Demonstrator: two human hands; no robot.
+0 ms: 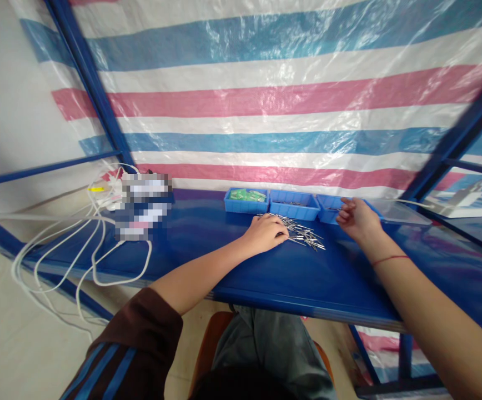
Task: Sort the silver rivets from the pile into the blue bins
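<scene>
A loose pile of thin silver metal rods (305, 233) lies on the blue tabletop. My left hand (265, 232) rests at the pile's left edge, fingers curved down and closed against the rods; which of them it grips is hidden. Over the right-hand blue bin (327, 215) hovers my right hand (358, 220), its fingers curled in. A thin dark line shows by its fingertips, too small to name. The middle blue bin (294, 211) stands behind the pile, with a few thin pieces inside. Green packets (247, 195) fill part of the left blue bin (246, 208).
White cables (95, 244) loop over the table's left end, near a blurred-out patch. Blue frame posts (95, 83) rise at both sides, with a striped plastic sheet (266, 100) behind. A clear plastic piece (403, 212) lies right of the bins. The table's front edge (291, 305) runs above my lap.
</scene>
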